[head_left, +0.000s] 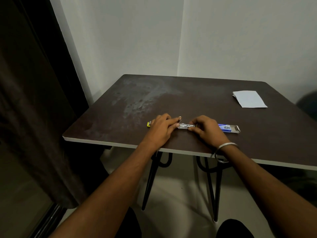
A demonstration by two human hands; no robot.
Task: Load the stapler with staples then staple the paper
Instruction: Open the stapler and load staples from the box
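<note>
A small stapler [186, 125] lies flat on the dark table [188, 100] near its front edge, its metal staple channel showing between my hands and a yellow end [148, 124] poking out at the left. My left hand [160, 129] covers the stapler's left part, with its fingers laid along the top. My right hand [206, 128] pinches the right end of the metal channel with curled fingers. A blue and white staple box [229, 128] lies open just right of my right hand. The white folded paper [249, 99] rests at the far right of the table.
The table stands in a room corner, with white walls [223, 40] behind it. A dark curtain [30, 100] hangs at the left. Black metal legs [151, 177] show below the table's front edge. My right wrist wears a metal bangle [224, 148].
</note>
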